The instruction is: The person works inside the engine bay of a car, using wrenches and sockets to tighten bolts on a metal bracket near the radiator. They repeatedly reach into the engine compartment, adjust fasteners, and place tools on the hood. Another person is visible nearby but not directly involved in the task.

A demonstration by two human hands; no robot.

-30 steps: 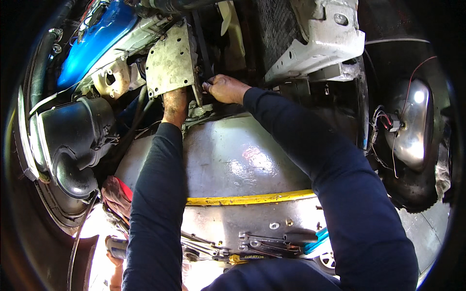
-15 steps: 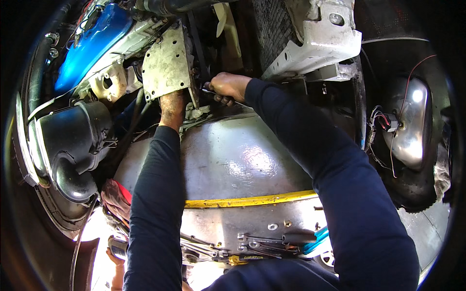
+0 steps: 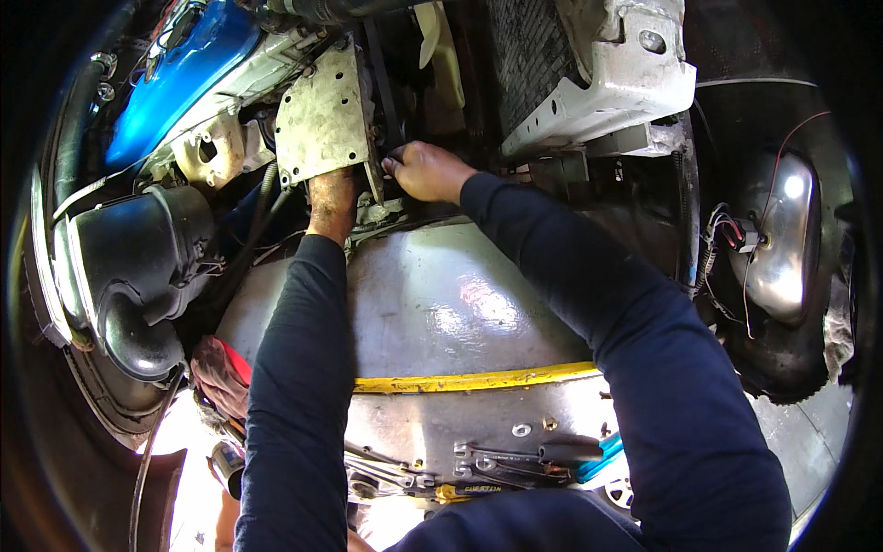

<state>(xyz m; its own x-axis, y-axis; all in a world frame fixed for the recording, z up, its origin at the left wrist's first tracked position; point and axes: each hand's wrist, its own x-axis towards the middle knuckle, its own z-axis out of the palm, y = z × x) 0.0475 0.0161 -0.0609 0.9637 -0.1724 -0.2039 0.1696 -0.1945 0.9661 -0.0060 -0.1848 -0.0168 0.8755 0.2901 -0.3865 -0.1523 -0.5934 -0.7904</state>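
A pale, stained metal plate (image 3: 319,120) with bolt holes stands among the engine parts ahead of me. My left hand (image 3: 331,204) reaches up behind its lower edge; the fingers are hidden there. Just right of the plate, my right hand (image 3: 429,172) is closed, thumb and fingers bent toward a narrow metal edge (image 3: 374,175) beside the plate. Whatever it grips is too small or too covered to name. A dark belt-like strip (image 3: 383,83) runs down just above the right hand.
Below my arms lies a grey panel (image 3: 441,304) with a yellow edge (image 3: 478,378). Wrenches (image 3: 497,454) and washers (image 3: 522,430) lie nearer me. A black air duct (image 3: 138,267) and blue cover (image 3: 184,74) stand left, a white bracket (image 3: 625,92) right. Someone's hand (image 3: 227,523) shows lower left.
My right hand has turned and its fingers have drawn in; a thin shiny piece seen below it before no longer shows. The left hand stays behind the plate. The view has shifted slightly.
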